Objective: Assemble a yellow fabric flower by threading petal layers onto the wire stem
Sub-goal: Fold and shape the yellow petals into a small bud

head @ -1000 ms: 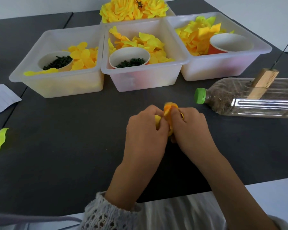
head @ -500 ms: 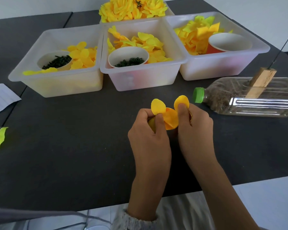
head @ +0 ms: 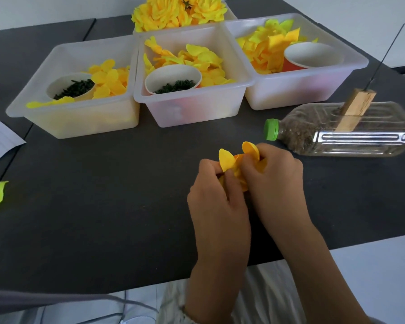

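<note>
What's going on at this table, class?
A person is making a fabric flower. Both hands, left hand and right hand, pinch yellow petals above the dark table. Three bins of petals sit behind, and a wire stands in a wood block on a lying bottle.

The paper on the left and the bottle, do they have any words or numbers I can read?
No readable text anywhere.
Paper sheet: faint ruled lines only, no words legible.
Bottle: clear plastic with a green cap, no label showing.
Bins and cups: no print visible.
</note>
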{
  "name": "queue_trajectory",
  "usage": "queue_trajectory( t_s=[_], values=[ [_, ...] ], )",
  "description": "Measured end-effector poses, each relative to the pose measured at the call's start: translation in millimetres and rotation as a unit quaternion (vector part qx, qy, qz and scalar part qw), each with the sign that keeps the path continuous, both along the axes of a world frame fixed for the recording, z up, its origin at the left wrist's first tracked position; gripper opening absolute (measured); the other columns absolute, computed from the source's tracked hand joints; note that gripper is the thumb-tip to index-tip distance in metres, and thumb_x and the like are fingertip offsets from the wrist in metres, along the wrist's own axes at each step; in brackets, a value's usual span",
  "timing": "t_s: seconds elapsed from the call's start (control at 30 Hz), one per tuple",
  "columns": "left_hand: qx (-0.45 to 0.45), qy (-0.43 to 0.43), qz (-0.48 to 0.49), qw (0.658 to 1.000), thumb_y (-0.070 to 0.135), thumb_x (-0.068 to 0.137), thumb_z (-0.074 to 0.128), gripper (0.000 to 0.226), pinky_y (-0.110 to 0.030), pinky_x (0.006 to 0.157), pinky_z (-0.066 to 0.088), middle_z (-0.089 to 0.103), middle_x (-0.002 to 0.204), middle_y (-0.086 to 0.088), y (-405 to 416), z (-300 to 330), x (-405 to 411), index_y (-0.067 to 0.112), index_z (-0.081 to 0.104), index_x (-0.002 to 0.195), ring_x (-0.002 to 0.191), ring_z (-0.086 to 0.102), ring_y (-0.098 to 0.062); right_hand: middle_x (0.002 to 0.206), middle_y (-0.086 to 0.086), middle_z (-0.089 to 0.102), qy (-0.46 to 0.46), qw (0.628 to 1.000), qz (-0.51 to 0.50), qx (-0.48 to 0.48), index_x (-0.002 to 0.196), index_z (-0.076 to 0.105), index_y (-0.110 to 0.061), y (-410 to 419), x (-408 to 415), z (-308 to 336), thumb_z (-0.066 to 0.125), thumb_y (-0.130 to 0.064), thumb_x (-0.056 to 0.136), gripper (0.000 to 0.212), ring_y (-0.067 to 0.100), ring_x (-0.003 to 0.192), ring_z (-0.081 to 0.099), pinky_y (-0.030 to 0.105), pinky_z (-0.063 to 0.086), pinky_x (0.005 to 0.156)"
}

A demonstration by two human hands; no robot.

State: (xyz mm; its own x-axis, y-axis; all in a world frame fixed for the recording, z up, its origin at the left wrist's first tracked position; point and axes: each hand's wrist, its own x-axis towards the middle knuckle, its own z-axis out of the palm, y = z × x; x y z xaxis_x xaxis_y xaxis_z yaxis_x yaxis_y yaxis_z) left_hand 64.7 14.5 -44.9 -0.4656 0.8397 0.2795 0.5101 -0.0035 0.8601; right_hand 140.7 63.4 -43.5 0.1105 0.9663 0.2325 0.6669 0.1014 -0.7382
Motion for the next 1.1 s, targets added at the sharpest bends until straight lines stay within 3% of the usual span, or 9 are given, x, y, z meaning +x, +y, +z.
queue_trajectory(
  t_s=[0.13, 0.27, 0.4, 0.57, 0.67, 0.77, 0.93, 1.03, 1.1],
  values=[
    [0.036, -0.015, 0.017, 0.999, 0.019, 0.098, 0.053, 0.023, -0.008, 0.053, 0.038, 0.045, 0.058, 0.011, -2, -2, 3, 0.023, 0.045, 0.077, 0.063, 0.052, 0.001, 0.055, 0.0, 0.044, 0.027, 0.999, -0.036, -0.008, 0.059, 0.043, -0.016, -2, -1, 0, 0.054, -0.026, 0.093, 0.037, 0.009, 0.048, 0.034, 0.018, 0.033, 0.044],
    [0.055, -0.058, 0.035, 0.996, 0.018, 0.097, 0.053, 0.022, -0.011, 0.047, 0.036, 0.042, 0.056, 0.011, -3, -3, 6, 0.017, 0.047, 0.076, 0.056, 0.048, -0.001, 0.056, 0.006, 0.049, 0.07, 0.996, -0.05, -0.006, 0.064, 0.05, -0.006, -2, 0, 0, 0.05, -0.028, 0.096, 0.038, 0.011, 0.05, 0.036, 0.021, 0.033, 0.047],
    [0.051, -0.128, 0.04, 0.99, 0.019, 0.096, 0.053, 0.017, -0.013, 0.048, 0.037, 0.05, 0.06, 0.008, -3, -2, 5, 0.018, 0.054, 0.079, 0.054, 0.045, -0.003, 0.054, -0.001, 0.046, 0.099, 0.994, -0.049, -0.027, 0.062, 0.049, -0.012, -2, -1, 2, 0.049, -0.028, 0.096, 0.037, 0.008, 0.048, 0.036, 0.014, 0.035, 0.045],
    [0.047, -0.242, 0.033, 0.969, 0.012, 0.096, 0.053, 0.017, -0.011, 0.049, 0.038, 0.053, 0.06, 0.012, 2, 0, -4, 0.013, 0.059, 0.08, 0.052, 0.042, 0.001, 0.066, 0.015, 0.057, 0.099, 0.993, -0.037, -0.043, 0.07, 0.051, -0.007, -1, -2, 4, 0.048, -0.02, 0.095, 0.028, 0.021, 0.056, 0.052, 0.033, 0.044, 0.051],
    [0.066, -0.279, 0.037, 0.957, 0.013, 0.097, 0.053, 0.015, -0.011, 0.053, 0.042, 0.055, 0.063, 0.009, 3, -2, -7, 0.01, 0.062, 0.085, 0.056, 0.044, 0.002, 0.065, 0.015, 0.059, 0.106, 0.993, -0.026, -0.044, 0.072, 0.051, -0.006, 1, -7, 8, 0.046, -0.021, 0.097, 0.03, 0.016, 0.05, 0.058, 0.029, 0.047, 0.045],
    [0.075, -0.272, 0.061, 0.957, 0.015, 0.098, 0.053, 0.015, -0.011, 0.055, 0.042, 0.056, 0.064, 0.011, 3, -5, -10, 0.013, 0.061, 0.085, 0.057, 0.045, 0.003, 0.056, 0.006, 0.056, 0.147, 0.986, 0.007, -0.075, 0.072, 0.051, -0.008, 4, -9, 11, 0.046, -0.022, 0.098, 0.03, 0.002, 0.037, 0.051, 0.011, 0.036, 0.038],
    [0.048, -0.235, 0.09, 0.967, 0.017, 0.098, 0.052, 0.013, -0.016, 0.06, 0.042, 0.059, 0.072, 0.007, 4, -17, -23, 0.017, 0.056, 0.086, 0.063, 0.051, -0.002, 0.053, 0.001, 0.061, 0.194, 0.96, 0.114, -0.164, 0.076, 0.058, -0.013, -19, -17, 4, 0.06, -0.03, 0.09, 0.022, 0.007, 0.043, 0.057, 0.015, 0.044, 0.046],
    [0.025, -0.089, 0.09, 0.992, 0.023, 0.095, 0.053, 0.011, -0.014, 0.061, 0.038, 0.054, 0.078, 0.01, -2, -18, -22, 0.025, 0.049, 0.085, 0.071, 0.053, -0.008, 0.065, 0.001, 0.067, 0.186, 0.948, 0.111, -0.234, 0.077, 0.064, -0.014, -22, -22, -2, 0.058, -0.037, 0.091, 0.027, 0.012, 0.057, 0.063, 0.022, 0.048, 0.051],
    [0.021, 0.012, 0.077, 0.997, 0.03, 0.09, 0.058, 0.013, -0.015, 0.065, 0.034, 0.047, 0.082, 0.016, -5, -17, -23, 0.03, 0.046, 0.086, 0.076, 0.049, -0.011, 0.06, -0.001, 0.063, 0.17, 0.964, 0.071, -0.19, 0.071, 0.06, -0.012, -21, -21, -3, 0.054, -0.027, 0.093, 0.027, 0.006, 0.051, 0.057, 0.02, 0.042, 0.048]
  ],
)
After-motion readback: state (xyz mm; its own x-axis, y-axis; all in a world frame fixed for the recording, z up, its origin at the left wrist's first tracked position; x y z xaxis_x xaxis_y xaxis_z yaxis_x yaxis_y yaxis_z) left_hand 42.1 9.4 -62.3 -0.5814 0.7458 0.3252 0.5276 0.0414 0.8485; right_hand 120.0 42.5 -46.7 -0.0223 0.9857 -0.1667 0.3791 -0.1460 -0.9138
